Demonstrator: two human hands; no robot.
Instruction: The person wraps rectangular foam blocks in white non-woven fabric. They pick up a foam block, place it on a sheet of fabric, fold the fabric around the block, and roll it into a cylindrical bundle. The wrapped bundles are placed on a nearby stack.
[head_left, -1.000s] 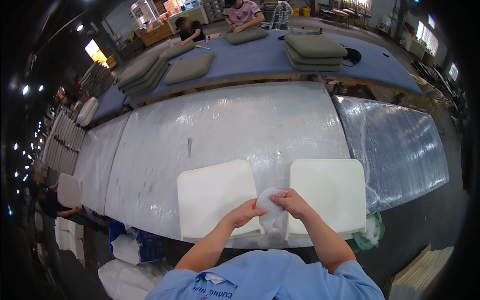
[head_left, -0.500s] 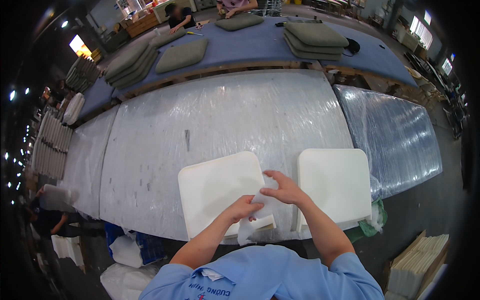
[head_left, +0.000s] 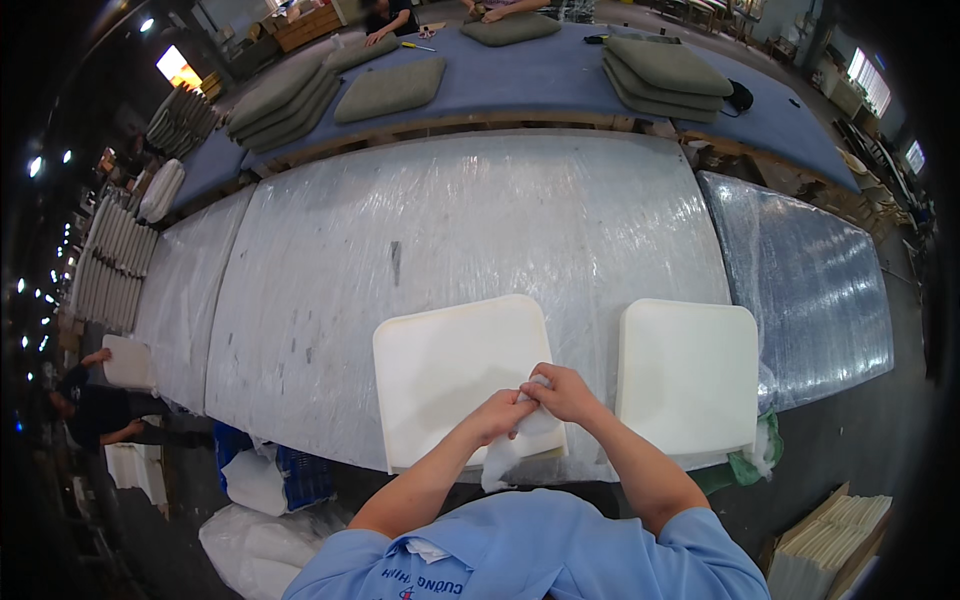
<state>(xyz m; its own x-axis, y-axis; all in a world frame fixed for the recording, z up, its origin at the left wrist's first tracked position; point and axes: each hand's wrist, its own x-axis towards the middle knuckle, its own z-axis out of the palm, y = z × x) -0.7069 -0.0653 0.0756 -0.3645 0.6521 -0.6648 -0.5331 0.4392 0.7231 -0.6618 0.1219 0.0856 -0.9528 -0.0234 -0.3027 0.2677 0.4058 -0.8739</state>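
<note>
My left hand (head_left: 495,416) and my right hand (head_left: 566,394) are close together over the front right corner of a white foam cushion (head_left: 450,350). Both are closed on a thin piece of white fibre wadding (head_left: 541,424), pinched between the fingers. A loose tuft of it hangs down below my left hand, past the cushion's front edge. To the right of my hands lies a second white foam cushion (head_left: 688,370) with rounded far corners. My fingers partly hide the wadding.
Clear plastic film covers the wide table (head_left: 470,220). Beyond it, a blue table (head_left: 500,85) bears green cushions (head_left: 392,90), with people at its far side. A blue crate (head_left: 303,476) stands low left, foam sheets (head_left: 835,545) low right. Another person (head_left: 100,405) works at far left.
My right hand has come in to meet the left, and its fingers have closed on the wadding. The whole view has shifted slightly. The person at far left has raised a white panel.
</note>
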